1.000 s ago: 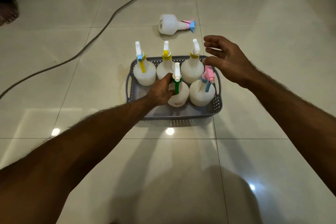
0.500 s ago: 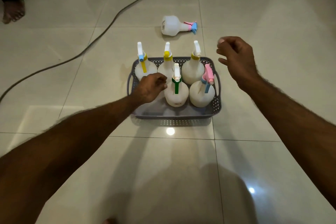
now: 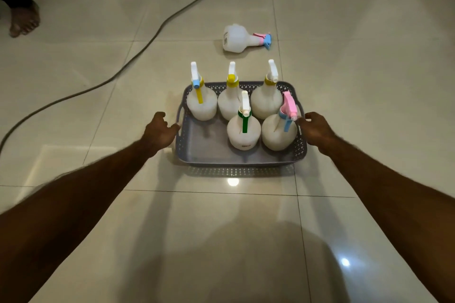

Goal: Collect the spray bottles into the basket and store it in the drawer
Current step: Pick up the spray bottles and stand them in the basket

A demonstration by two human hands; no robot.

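Head view, left to right: someone's bare foot (image 3: 24, 21) in the far corner, a dark cable (image 3: 138, 54) snaking across the tiled floor (image 3: 73, 106). My left hand (image 3: 161, 130) sits at the grey basket's (image 3: 241, 158) left handle, fingers loosely curled, thumb touching it. Five white spray bottles (image 3: 243, 128) stand upright inside the basket. A sixth bottle (image 3: 237, 38) lies on its side beyond it. My right hand (image 3: 316, 129) is at the right rim, fingers curled; whether it grips I cannot tell.
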